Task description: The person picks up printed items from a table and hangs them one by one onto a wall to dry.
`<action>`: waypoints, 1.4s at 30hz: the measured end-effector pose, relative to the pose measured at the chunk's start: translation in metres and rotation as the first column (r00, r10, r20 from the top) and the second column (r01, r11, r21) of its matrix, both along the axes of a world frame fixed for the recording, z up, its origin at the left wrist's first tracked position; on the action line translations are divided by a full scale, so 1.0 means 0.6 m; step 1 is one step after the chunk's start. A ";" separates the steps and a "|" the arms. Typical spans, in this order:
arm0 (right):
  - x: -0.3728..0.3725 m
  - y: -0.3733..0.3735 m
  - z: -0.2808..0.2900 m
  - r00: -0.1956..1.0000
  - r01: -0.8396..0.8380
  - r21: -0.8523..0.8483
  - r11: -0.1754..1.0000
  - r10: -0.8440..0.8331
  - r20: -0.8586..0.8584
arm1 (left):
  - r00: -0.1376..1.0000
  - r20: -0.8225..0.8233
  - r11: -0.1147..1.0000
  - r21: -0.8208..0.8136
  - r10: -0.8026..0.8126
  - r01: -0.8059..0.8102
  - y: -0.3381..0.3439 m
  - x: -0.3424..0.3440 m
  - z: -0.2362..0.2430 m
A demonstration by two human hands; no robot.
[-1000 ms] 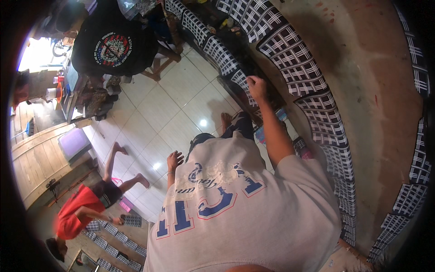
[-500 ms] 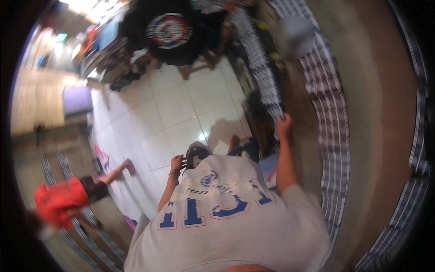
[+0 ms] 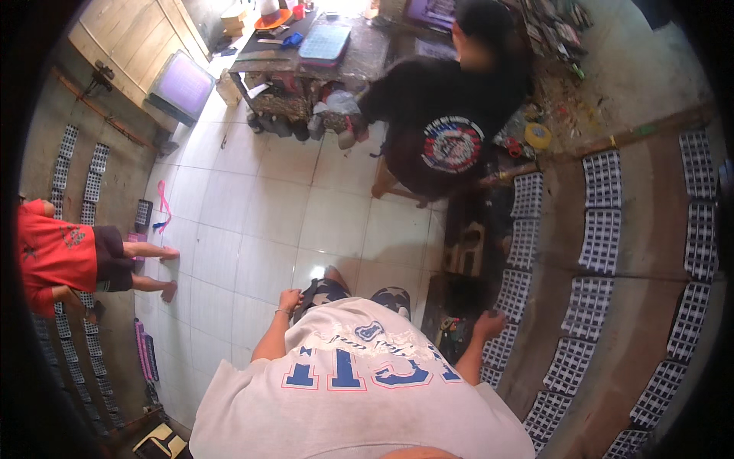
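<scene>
My left hand (image 3: 289, 300), with a band at its wrist, is closed beside the dark star-patterned shorts (image 3: 330, 291). A dark fold lies against its fingers, and I cannot make out what it is. Out to the right, my right hand (image 3: 489, 324) is at the nearest row of black-and-white patterned pieces (image 3: 514, 295). Its fingers are curled around a small dark shape that I cannot make out. Whether they touch the patterned row is hard to tell.
Further rows of patterned pieces (image 3: 600, 180) line the right wall. A person in black (image 3: 451, 115) sits on a stool ahead by a cluttered workbench (image 3: 352, 65). Another person in red (image 3: 65, 249) is at the left. A purple-faced frame (image 3: 182, 86) leans beyond the tiled floor (image 3: 267, 206).
My view has swung to the right and is sharper. In the picture my right hand is lower, along the patterned row; the left hand's fingers have curled in.
</scene>
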State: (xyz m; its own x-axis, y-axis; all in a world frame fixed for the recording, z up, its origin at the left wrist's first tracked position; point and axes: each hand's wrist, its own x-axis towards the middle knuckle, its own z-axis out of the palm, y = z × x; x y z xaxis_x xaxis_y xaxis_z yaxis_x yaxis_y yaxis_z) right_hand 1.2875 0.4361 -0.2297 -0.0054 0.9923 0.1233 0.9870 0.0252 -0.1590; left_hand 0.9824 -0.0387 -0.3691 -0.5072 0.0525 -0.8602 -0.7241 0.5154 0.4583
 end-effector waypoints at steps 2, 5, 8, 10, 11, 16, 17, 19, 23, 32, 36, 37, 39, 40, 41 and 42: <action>-0.097 -0.039 -0.048 0.980 -0.159 -0.049 0.986 0.151 -0.129 | 0.999 -0.007 0.998 -0.042 -0.051 0.050 -0.020 -0.072 0.014; -0.237 -0.113 -0.125 0.909 -0.384 -0.225 0.896 0.325 -0.260 | 0.992 0.030 0.993 -0.021 0.120 -0.120 -0.049 -0.148 0.025; -0.351 -0.184 -0.180 0.878 -0.471 -0.375 0.798 0.388 -0.279 | 0.951 0.030 0.949 0.063 0.307 -0.308 -0.082 -0.232 0.020; -0.419 -0.223 -0.198 0.846 -0.532 -0.413 0.739 0.444 -0.295 | 0.954 0.005 0.950 0.080 0.301 -0.300 -0.093 -0.284 0.021; -0.450 -0.226 -0.202 0.826 -0.564 -0.435 0.702 0.491 -0.278 | 0.955 -0.007 0.951 0.089 0.297 -0.295 -0.095 -0.311 0.021; -0.592 -0.217 -0.224 0.836 -0.510 -0.667 0.544 0.494 -0.237 | 0.961 0.036 0.953 0.119 0.276 -0.278 -0.097 -0.404 -0.021; -0.617 -0.211 -0.230 0.850 -0.470 -0.699 0.539 0.491 -0.193 | 0.960 0.044 0.952 0.128 0.276 -0.279 -0.092 -0.422 -0.027; -0.684 -0.200 -0.235 0.849 -0.438 -0.766 0.471 0.497 -0.179 | 0.956 0.078 0.947 0.137 0.283 -0.291 -0.085 -0.475 -0.036; -0.833 -0.194 -0.236 0.858 -0.412 -0.820 0.397 0.471 -0.203 | 0.924 0.227 0.930 0.133 0.308 -0.343 -0.070 -0.602 -0.019; -1.146 -0.184 -0.197 0.771 -0.606 -0.718 0.342 0.477 -0.423 | 0.933 0.099 0.924 0.139 0.345 -0.356 -0.037 -0.940 0.030; -1.213 -0.198 -0.183 0.853 -0.519 -0.743 0.423 0.313 -0.418 | 1.000 0.006 0.995 0.103 -0.005 0.005 -0.013 -1.069 -0.001; -1.227 -0.203 -0.186 0.860 -0.510 -0.730 0.456 0.273 -0.431 | 0.968 -0.111 0.971 0.049 -0.227 0.233 -0.025 -1.091 -0.027; -1.246 -0.217 -0.172 0.904 -0.418 -0.711 0.565 0.181 -0.388 | 0.719 -0.266 0.761 -0.103 -0.642 0.641 -0.046 -1.175 -0.086; -1.261 -0.231 -0.168 0.918 -0.372 -0.702 0.607 0.131 -0.374 | 0.549 -0.312 0.618 -0.198 -0.776 0.761 -0.059 -1.219 -0.103; -1.285 -0.242 -0.166 0.938 -0.317 -0.698 0.643 0.102 -0.332 | 0.435 -0.325 0.519 -0.249 -0.840 0.817 -0.077 -1.257 -0.120; -1.304 -0.251 -0.174 0.952 -0.258 -0.689 0.677 0.055 -0.302 | 0.295 -0.332 0.401 -0.317 -0.896 0.860 -0.072 -1.307 -0.127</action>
